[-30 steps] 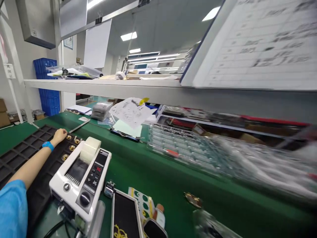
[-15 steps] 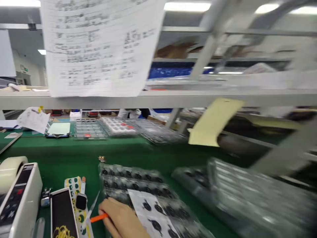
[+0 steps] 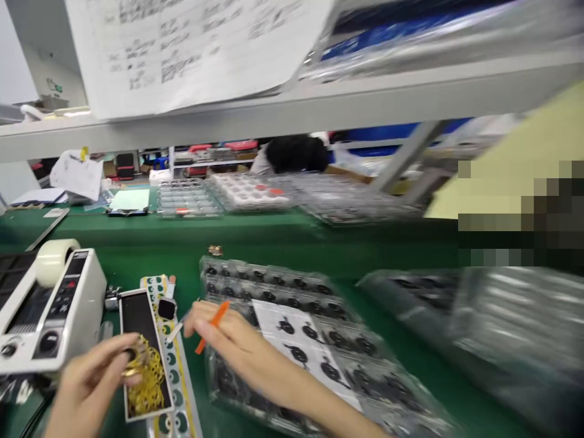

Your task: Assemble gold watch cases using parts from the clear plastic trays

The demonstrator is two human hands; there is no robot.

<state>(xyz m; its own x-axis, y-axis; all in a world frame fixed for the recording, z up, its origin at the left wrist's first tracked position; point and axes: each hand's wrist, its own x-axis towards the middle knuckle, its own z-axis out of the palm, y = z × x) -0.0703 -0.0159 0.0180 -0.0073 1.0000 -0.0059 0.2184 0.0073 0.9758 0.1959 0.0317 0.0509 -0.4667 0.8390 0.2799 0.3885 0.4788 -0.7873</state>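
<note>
My left hand (image 3: 91, 380) pinches a small gold-coloured round part (image 3: 132, 364), blurred, between thumb and fingers. It is over a narrow white-edged box (image 3: 135, 313) with a dark inside and a pile of yellow ring-like pieces (image 3: 148, 389). My right hand (image 3: 225, 333) is closed around a thin orange stick (image 3: 213, 327), which sticks out past its fingers. A slim pale pointed tool (image 3: 176, 333) shows by those fingertips; whether they hold it I cannot tell. Below my right forearm lies a clear plastic tray (image 3: 274, 274) of black round parts, with a printed sheet (image 3: 292, 340) on it.
On the left stands a white tape dispenser (image 3: 75, 310) with a tape roll. A patterned strip (image 3: 180, 377) and a small dark square-faced watch (image 3: 166, 309) lie beside the box. More clear trays (image 3: 515, 334) are at right. A shelf rail (image 3: 228, 118) with a handwritten sheet crosses above.
My left hand has come into view with the gold part. My right hand has lifted off the tray's near edge, the orange stick now tilted upward. The view has shifted and tilted.
</note>
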